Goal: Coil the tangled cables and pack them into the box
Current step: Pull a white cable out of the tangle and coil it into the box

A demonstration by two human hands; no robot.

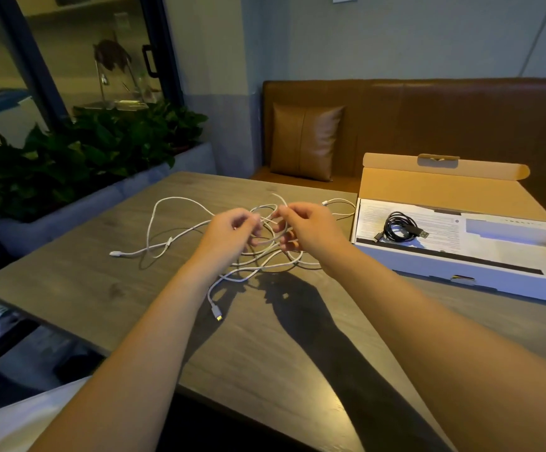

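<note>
The thin, limp white cables (180, 238), tangled left of the open cardboard box (460, 265), are pinched by left hand (232, 228) and right hand (304, 228); light, snag-prone, best gripped near plugs.

The tangled cables (180, 230) are white, and one plug (216, 313) has a yellowish tip. The coiled cable (398, 227) is black. The box (460, 265) is white outside, brown cardboard inside its lid. The table (102, 282) has grey wood grain. The cushion (304, 141) is tan.
</note>
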